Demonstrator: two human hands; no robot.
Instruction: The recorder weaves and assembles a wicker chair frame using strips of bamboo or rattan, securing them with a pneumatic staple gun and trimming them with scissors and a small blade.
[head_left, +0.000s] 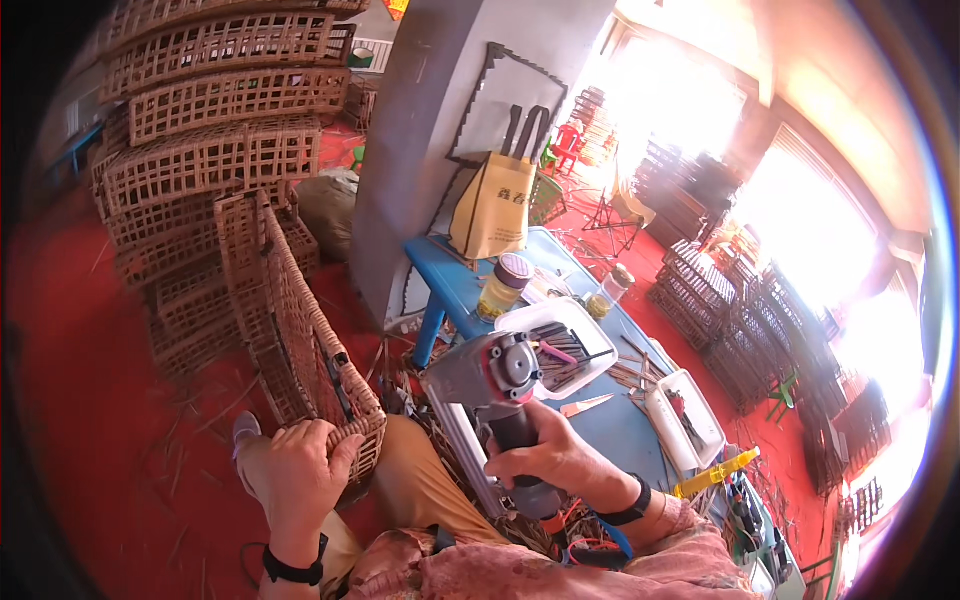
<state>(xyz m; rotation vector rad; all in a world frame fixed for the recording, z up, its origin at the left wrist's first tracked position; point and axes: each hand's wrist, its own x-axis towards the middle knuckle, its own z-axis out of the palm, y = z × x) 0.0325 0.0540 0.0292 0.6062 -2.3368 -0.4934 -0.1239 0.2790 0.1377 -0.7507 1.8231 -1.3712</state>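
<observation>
A woven wicker basket [312, 308] is tilted on its side against my left leg, its braided rim running up and away from me. My left hand [300, 462] is closed over the rim at its near corner, with the thumb along the weave. In my right hand [560, 455] is a nail gun [512, 372] with a grey body, a round bolted cap and a long silver magazine. My fingers wrap its black handle, above my lap and beside the blue table. The nail gun's nose and the basket are apart.
Stacked wicker baskets [225, 165] rise at the left. On the blue table [610, 425] stand a white tub of dark sticks [585, 370], a lidded jar [505, 285], a yellow bag [495, 205] and a white tray [680, 430]. A grey pillar [410, 130] is behind. Cane scraps litter the red floor.
</observation>
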